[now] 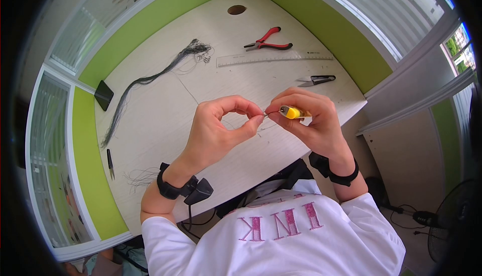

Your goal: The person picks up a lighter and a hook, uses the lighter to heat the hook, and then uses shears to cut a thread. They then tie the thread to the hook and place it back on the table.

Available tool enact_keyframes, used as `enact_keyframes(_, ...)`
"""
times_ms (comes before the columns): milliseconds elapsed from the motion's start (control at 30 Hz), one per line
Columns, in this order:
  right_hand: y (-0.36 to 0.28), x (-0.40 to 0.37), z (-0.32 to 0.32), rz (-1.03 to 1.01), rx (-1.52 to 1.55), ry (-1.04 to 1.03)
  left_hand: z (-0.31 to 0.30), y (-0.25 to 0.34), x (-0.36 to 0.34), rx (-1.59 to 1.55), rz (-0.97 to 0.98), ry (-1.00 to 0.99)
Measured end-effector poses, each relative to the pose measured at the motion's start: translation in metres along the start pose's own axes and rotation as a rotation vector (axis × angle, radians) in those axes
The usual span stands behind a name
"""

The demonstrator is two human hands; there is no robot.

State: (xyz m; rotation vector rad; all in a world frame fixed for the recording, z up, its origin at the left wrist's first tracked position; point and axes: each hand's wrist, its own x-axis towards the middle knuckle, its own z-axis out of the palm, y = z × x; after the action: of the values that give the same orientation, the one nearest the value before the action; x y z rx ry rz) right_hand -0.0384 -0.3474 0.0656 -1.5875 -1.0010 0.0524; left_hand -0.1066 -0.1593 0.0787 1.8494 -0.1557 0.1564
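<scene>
My left hand (213,133) is closed in a pinch, thumb and forefinger pressed on a thin dark thread (266,114). Facing it, my right hand (314,118) curls around a yellow lighter (293,112), whose metal end points toward the left hand. The right thumb and forefinger also meet at the thread, so the fingertips of both hands nearly touch. What lies inside the pinch is too small to make out fully. Both hands are above the table, and thin loose strands lie beneath them.
On the pale table (160,120) lie a dark thread bundle (150,79), red-handled pliers (266,42), a clear ruler (273,58), black thread snips (319,80), small pointed scissors (110,163) and a black phone-like object (104,95). Green partitions (321,30) border the table. A fan (452,221) stands at right.
</scene>
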Motion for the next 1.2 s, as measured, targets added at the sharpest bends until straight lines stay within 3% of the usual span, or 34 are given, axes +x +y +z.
enact_keyframes(467, -0.0019, -0.0008, 0.0031, -0.102, -0.138, 0.047, 0.0002, 0.0011, 0.0005, 0.012, 0.009, -0.024)
enact_keyframes(667, 0.0009, -0.0019, 0.0047, -0.107, -0.107, 0.060, 0.0026, 0.0051, 0.0008, 0.205, 0.158, 0.034)
enact_keyframes(833, 0.0002, -0.0031, 0.0048, -0.050, -0.089, 0.059, 0.0043, 0.0040, 0.0023, 0.489, 0.459, 0.089)
enact_keyframes(1200, -0.0042, -0.0076, 0.0083, 0.124, -0.036, 0.077, 0.0086, -0.0023, 0.0042, 0.698, 0.706, 0.163)
